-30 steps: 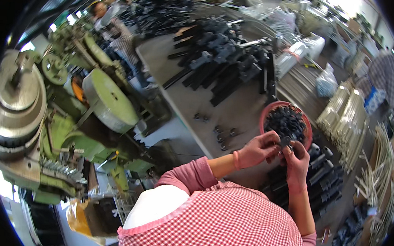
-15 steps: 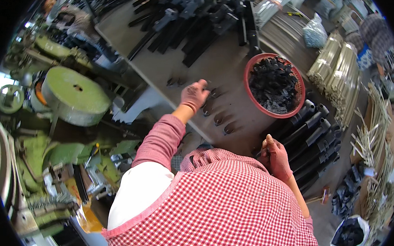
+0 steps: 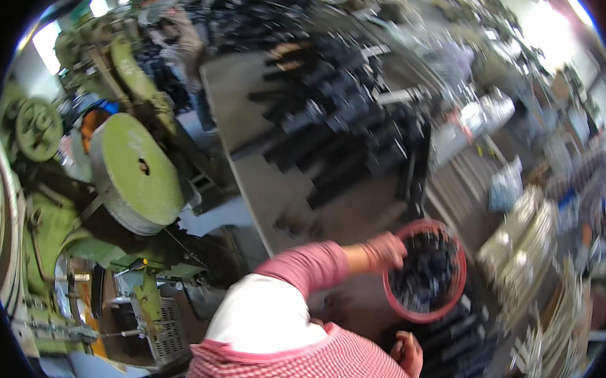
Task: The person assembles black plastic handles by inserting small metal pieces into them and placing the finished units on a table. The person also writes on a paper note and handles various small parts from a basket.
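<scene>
My left hand (image 3: pixel 387 252), in a reddish glove, is at the left rim of a round red plastic basket (image 3: pixel 460 284). Small black plastic parts (image 3: pixel 420 271) fill the basket. Motion smears the fingers of this hand, so their grip is unclear. My right hand (image 3: pixel 408 353) is low, below the basket and beside a row of black tubes (image 3: pixel 457 344). Its fingers are curled closed, and whatever they may hold is hidden. A few small dark pieces (image 3: pixel 297 228) lie on the table (image 3: pixel 245 108) left of the basket, blurred.
A large heap of black tubes (image 3: pixel 343 114) covers the far part of the table. Bundles of pale strips (image 3: pixel 513 253) lie at the right. Green machinery with a round drum (image 3: pixel 142 171) stands at the left. Another person (image 3: pixel 180 36) is at the far left.
My left hand has moved right, from the small pieces on the table to the basket. The view has shifted, so the basket and my right hand appear lower. My right hand stays closed.
</scene>
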`<action>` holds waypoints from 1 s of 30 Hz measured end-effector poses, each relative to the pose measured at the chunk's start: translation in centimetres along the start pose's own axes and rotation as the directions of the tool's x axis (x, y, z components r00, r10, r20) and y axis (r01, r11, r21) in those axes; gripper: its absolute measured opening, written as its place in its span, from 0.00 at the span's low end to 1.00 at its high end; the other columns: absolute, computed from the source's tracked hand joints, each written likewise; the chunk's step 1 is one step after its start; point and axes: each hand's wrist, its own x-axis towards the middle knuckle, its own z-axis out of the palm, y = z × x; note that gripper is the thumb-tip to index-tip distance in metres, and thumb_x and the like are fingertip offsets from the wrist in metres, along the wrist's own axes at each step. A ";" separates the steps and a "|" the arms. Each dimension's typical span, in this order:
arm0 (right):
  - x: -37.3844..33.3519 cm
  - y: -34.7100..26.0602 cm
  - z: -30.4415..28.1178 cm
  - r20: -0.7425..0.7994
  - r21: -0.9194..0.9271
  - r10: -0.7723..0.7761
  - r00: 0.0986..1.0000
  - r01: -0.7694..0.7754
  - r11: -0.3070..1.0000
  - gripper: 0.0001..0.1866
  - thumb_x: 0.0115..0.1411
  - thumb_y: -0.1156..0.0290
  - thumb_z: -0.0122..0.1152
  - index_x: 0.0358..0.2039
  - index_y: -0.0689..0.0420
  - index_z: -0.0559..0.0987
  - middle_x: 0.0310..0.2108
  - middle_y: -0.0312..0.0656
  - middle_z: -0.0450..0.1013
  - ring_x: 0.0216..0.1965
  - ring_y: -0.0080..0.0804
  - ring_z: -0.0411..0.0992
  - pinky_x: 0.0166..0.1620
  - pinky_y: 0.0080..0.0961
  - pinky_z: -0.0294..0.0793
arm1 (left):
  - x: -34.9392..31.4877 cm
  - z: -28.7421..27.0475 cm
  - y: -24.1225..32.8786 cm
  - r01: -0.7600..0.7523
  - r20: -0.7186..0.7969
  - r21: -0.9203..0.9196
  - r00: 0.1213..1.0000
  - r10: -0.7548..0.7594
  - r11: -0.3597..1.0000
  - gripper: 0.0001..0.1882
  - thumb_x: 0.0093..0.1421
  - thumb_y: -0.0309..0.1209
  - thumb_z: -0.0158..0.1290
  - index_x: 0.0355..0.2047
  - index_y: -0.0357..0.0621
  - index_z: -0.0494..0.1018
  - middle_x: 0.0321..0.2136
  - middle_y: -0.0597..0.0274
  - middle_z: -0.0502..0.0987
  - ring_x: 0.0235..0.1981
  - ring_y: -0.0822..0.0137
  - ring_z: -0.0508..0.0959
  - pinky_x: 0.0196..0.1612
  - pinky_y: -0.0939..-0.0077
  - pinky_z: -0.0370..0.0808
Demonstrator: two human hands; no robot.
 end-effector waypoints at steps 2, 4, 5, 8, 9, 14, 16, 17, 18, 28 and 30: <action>1.0 0.7 -0.5 0.221 0.699 0.751 0.622 -0.638 0.323 0.11 0.69 0.64 0.52 0.44 0.55 0.78 0.23 0.31 0.68 0.19 0.16 0.61 0.21 0.14 0.59 | 2.1 3.6 1.3 -0.226 0.336 0.366 0.937 0.098 0.903 0.06 0.52 0.34 0.52 0.26 0.59 0.80 0.32 0.70 0.78 0.44 0.62 0.75 0.41 0.68 0.71; 2.4 1.4 -1.1 0.228 0.663 0.700 0.676 -0.635 0.397 0.11 0.69 0.65 0.53 0.46 0.55 0.77 0.24 0.31 0.69 0.20 0.16 0.62 0.21 0.14 0.60 | 4.5 7.2 1.1 -0.105 0.605 0.422 0.772 -0.193 0.901 0.08 0.56 0.39 0.54 0.32 0.57 0.82 0.39 0.69 0.80 0.51 0.56 0.73 0.47 0.62 0.70; 3.2 1.6 -1.4 0.215 0.661 0.701 0.680 -0.629 0.408 0.11 0.69 0.66 0.53 0.48 0.55 0.77 0.24 0.32 0.70 0.20 0.16 0.62 0.21 0.13 0.60 | 5.3 8.6 0.9 -0.123 0.669 0.443 0.705 -0.236 0.888 0.11 0.58 0.40 0.52 0.36 0.57 0.82 0.41 0.69 0.79 0.51 0.58 0.73 0.46 0.63 0.71; 6.6 2.0 -1.7 0.202 0.717 0.631 0.749 -0.552 0.426 0.17 0.67 0.71 0.53 0.55 0.54 0.72 0.23 0.32 0.68 0.19 0.18 0.63 0.20 0.14 0.61 | 6.3 11.4 1.1 0.304 0.379 0.612 0.698 -0.608 0.731 0.21 0.56 0.37 0.57 0.51 0.53 0.79 0.52 0.61 0.77 0.56 0.62 0.71 0.52 0.64 0.70; 8.2 1.8 -1.9 0.165 0.723 0.638 0.752 -0.533 0.441 0.21 0.65 0.74 0.52 0.59 0.53 0.69 0.22 0.32 0.67 0.18 0.18 0.63 0.20 0.15 0.61 | 6.8 11.8 0.9 0.151 0.512 0.620 0.665 -0.544 0.769 0.19 0.57 0.36 0.55 0.50 0.54 0.79 0.51 0.62 0.77 0.54 0.61 0.72 0.52 0.63 0.71; 15.8 -1.8 -5.8 -0.496 0.551 0.196 0.846 0.132 0.824 0.33 0.64 0.77 0.50 0.70 0.52 0.58 0.21 0.30 0.64 0.18 0.14 0.59 0.19 0.13 0.58 | 6.6 12.4 0.5 0.051 0.643 0.567 0.596 -0.481 0.822 0.17 0.56 0.38 0.58 0.47 0.61 0.81 0.51 0.63 0.77 0.56 0.59 0.71 0.53 0.55 0.68; 16.7 -3.0 -7.5 -0.628 0.390 0.016 0.778 0.297 0.871 0.35 0.64 0.79 0.48 0.71 0.52 0.55 0.21 0.28 0.61 0.17 0.11 0.54 0.18 0.11 0.53 | 6.4 12.3 -0.1 0.136 0.620 0.539 0.604 -0.501 0.831 0.18 0.54 0.38 0.59 0.47 0.60 0.81 0.52 0.61 0.76 0.57 0.57 0.70 0.54 0.51 0.67; 16.9 -3.2 -7.8 -0.626 0.448 0.086 0.775 0.267 0.853 0.35 0.63 0.78 0.49 0.71 0.52 0.56 0.21 0.28 0.61 0.17 0.12 0.54 0.18 0.12 0.52 | 6.2 12.2 -0.2 0.114 0.630 0.523 0.616 -0.473 0.845 0.19 0.54 0.37 0.59 0.48 0.59 0.81 0.54 0.61 0.75 0.57 0.55 0.70 0.54 0.51 0.68; 16.4 -3.2 -8.0 -0.610 0.461 0.044 0.791 0.309 0.832 0.35 0.63 0.77 0.50 0.70 0.52 0.57 0.20 0.28 0.62 0.16 0.12 0.53 0.17 0.12 0.52 | 6.1 12.0 -0.2 0.094 0.641 0.503 0.626 -0.443 0.859 0.20 0.53 0.37 0.59 0.48 0.58 0.81 0.56 0.62 0.74 0.57 0.54 0.70 0.53 0.50 0.68; 11.3 2.3 -6.2 -0.123 0.787 0.526 0.842 -0.240 0.569 0.18 0.61 0.72 0.52 0.53 0.58 0.73 0.20 0.29 0.64 0.15 0.15 0.56 0.17 0.12 0.52 | 6.4 6.1 1.7 0.283 0.661 0.379 0.583 -0.472 0.881 0.17 0.58 0.37 0.54 0.47 0.52 0.82 0.52 0.59 0.77 0.56 0.54 0.72 0.52 0.56 0.70; 10.1 2.5 -6.2 -0.079 0.807 0.568 0.819 -0.282 0.519 0.15 0.61 0.71 0.52 0.49 0.57 0.73 0.20 0.29 0.63 0.15 0.15 0.55 0.17 0.13 0.51 | 6.1 5.5 1.9 0.218 0.652 0.393 0.619 -0.438 0.893 0.16 0.58 0.37 0.54 0.46 0.52 0.82 0.51 0.59 0.78 0.55 0.54 0.72 0.51 0.57 0.70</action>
